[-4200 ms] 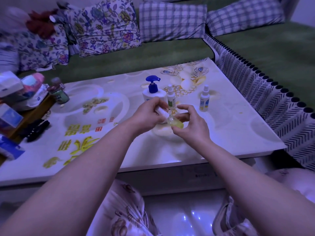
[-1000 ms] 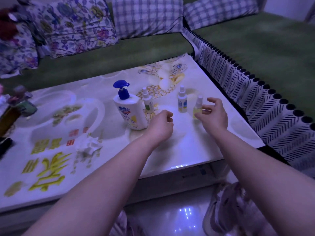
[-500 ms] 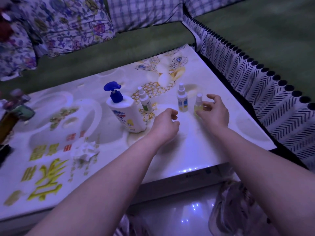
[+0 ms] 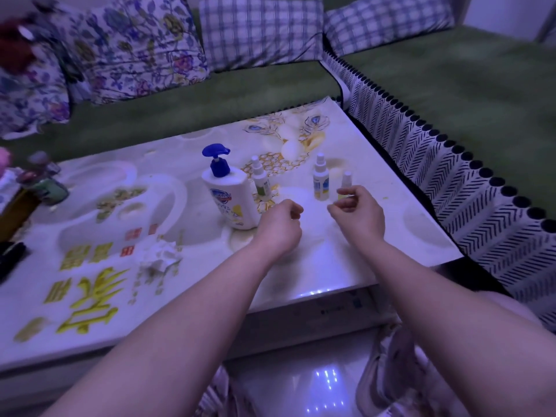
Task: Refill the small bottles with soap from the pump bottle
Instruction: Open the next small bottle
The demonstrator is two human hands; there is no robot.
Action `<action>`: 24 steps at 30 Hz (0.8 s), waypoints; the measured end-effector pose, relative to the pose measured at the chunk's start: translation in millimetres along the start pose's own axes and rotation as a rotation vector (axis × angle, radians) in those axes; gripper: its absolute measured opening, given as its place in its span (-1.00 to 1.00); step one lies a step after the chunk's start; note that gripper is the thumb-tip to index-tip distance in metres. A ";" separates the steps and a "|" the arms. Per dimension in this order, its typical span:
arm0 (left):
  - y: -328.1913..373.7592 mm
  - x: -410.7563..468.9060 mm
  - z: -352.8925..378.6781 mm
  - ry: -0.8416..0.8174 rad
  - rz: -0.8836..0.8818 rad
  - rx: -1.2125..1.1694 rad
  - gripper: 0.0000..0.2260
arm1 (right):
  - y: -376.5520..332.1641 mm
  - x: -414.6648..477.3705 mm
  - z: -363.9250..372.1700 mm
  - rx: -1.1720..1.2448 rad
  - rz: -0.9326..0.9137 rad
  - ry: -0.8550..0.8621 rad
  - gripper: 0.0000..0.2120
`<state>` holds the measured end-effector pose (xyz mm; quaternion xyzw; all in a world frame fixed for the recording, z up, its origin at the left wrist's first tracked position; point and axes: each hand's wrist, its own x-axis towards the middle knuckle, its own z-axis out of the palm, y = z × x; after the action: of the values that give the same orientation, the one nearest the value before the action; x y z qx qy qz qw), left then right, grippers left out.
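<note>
Three small bottles stand upright and capped on the surface [image 4: 331, 260]. The rightmost small bottle [image 4: 346, 177], yellowish inside, is the one that both hands held and capped over the surface a few seconds ago. It now sits at the end of the row, just beside the middle small bottle [image 4: 319, 179].

The right hand [image 4: 359, 213] was spread around it half a second ago. Now its grip looks released, with fingers loosely curled just in front of the bottle. Any remaining contact is too small to tell. The left hand [image 4: 278, 221] hovers low as a clenched fist with nothing seen in it, same as a second ago.

The pump bottle [image 4: 231, 203] is untouched at the left, with the leftmost small bottle [image 4: 259, 179] right beside it. A crumpled tissue [image 4: 159, 257] lies well apart to the left.

Judgement: this bottle's refill is finished. The next step is either uncapping another small bottle or nothing, since fill levels in the other two aren't readable.
</note>
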<state>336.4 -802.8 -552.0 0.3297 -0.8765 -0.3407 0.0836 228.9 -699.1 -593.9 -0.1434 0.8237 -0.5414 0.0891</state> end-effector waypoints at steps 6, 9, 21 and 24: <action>-31.0 -16.5 -30.3 0.073 -0.067 -0.011 -0.71 | -31.3 -11.0 31.3 0.010 -0.067 -0.085 -0.75; -48.4 -19.7 -48.4 0.150 -0.134 0.041 -0.73 | -42.6 -12.4 49.6 0.004 -0.084 -0.149 -0.74; -113.1 8.7 -80.2 0.349 -0.353 -0.001 -0.74 | -56.9 23.1 109.7 -0.131 -0.041 -0.235 -0.42; -120.6 17.1 -82.5 0.354 -0.372 -0.025 -0.69 | -58.3 34.2 124.2 -0.155 -0.026 -0.244 -0.35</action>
<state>416.8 -924.8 -569.8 0.5389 -0.7680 -0.2982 0.1757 242.3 -839.8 -589.5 -0.2254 0.8441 -0.4557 0.1701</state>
